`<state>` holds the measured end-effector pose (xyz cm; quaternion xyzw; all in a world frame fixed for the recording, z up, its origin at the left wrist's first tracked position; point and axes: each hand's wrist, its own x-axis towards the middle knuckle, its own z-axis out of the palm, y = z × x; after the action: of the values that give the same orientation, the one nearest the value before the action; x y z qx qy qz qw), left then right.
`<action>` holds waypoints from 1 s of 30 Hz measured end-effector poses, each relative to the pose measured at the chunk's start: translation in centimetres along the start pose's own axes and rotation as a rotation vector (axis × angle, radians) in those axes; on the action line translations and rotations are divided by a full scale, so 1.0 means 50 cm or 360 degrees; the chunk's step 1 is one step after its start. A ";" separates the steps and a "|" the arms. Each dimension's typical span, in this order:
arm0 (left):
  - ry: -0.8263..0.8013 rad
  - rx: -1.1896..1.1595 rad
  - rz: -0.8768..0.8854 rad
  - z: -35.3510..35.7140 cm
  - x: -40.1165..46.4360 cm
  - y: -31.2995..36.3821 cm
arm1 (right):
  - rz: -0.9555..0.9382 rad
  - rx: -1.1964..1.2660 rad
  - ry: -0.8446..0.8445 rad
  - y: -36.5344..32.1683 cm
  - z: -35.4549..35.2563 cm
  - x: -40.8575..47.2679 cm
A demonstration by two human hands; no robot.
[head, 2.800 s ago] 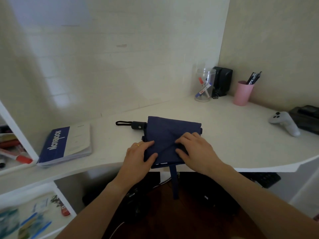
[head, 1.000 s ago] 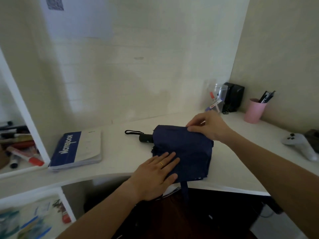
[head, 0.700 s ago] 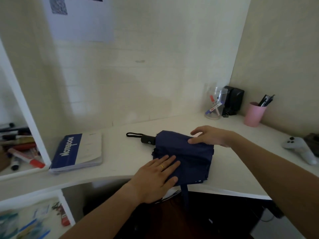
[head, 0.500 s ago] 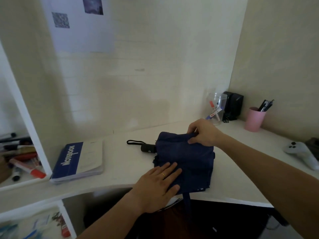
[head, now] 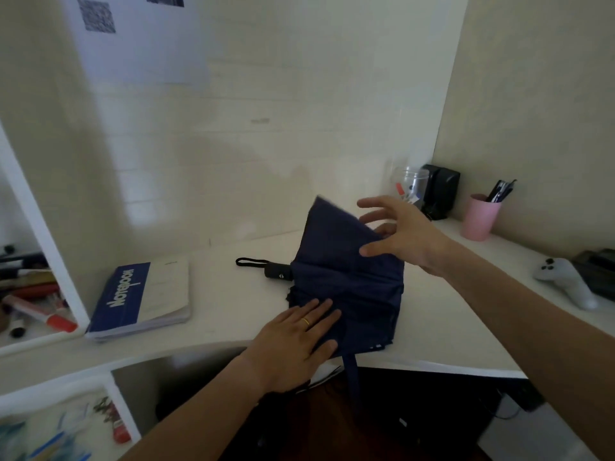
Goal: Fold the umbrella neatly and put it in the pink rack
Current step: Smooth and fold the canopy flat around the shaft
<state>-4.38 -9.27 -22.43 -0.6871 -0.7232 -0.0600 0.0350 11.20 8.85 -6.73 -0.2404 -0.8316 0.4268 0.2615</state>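
A navy folding umbrella [head: 359, 287] lies collapsed on the white desk [head: 449, 321]. Its black handle [head: 278, 271] and wrist loop point left. My left hand [head: 296, 341] lies flat on the near part of the canopy, fingers apart, a ring on one finger. My right hand [head: 402, 237] holds one fabric panel lifted at the far side, so the panel stands up off the desk; its index finger and thumb are spread. The umbrella's closing strap [head: 351, 371] hangs over the desk's front edge. No pink rack is in view.
A blue and white notebook [head: 139, 297] lies left of the umbrella. At the back right stand a clear jar [head: 411, 184], a black speaker [head: 441, 191] and a pink cup [head: 479, 217] with pens. A white game controller [head: 562, 281] lies at the right. Markers fill the left shelf [head: 33, 304].
My right hand went from the near fold to the far edge, gripped a fabric panel and raised it upright. My left hand turned flat on the canopy and stayed there.
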 end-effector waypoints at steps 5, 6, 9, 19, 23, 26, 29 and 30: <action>0.0020 -0.0062 -0.0045 0.002 0.004 -0.003 | -0.0228 -0.0586 -0.0008 0.022 0.019 -0.088; 0.0024 -0.0075 -0.0050 0.003 0.005 -0.003 | -0.0294 -0.0720 0.0020 0.036 0.024 -0.103; 0.0049 -0.0135 -0.0048 0.000 0.006 -0.004 | -0.0458 -0.0870 -0.0065 0.087 0.054 -0.143; -0.0025 -0.1462 -0.0567 -0.082 0.021 -0.009 | -0.0729 -0.1323 0.0027 0.175 0.144 -0.198; 0.0608 -0.2019 -0.0966 -0.091 0.032 0.000 | -0.0780 -0.1342 0.0028 0.177 0.151 -0.199; 0.0784 -0.1572 -0.0677 -0.060 0.016 0.012 | -0.0827 -0.1318 0.0021 0.174 0.143 -0.195; 0.0754 -0.0946 -0.0592 -0.050 0.016 0.000 | -0.0833 -0.1241 0.0080 0.183 0.120 -0.196; 0.0742 -0.0871 -0.0612 -0.050 0.016 -0.005 | -0.0839 -0.1234 0.0080 0.188 0.113 -0.199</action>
<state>-4.74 -8.81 -19.84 -0.4912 -0.7685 -0.4100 0.0021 16.67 4.24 -19.70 -0.1112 -0.9558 -0.0023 0.2720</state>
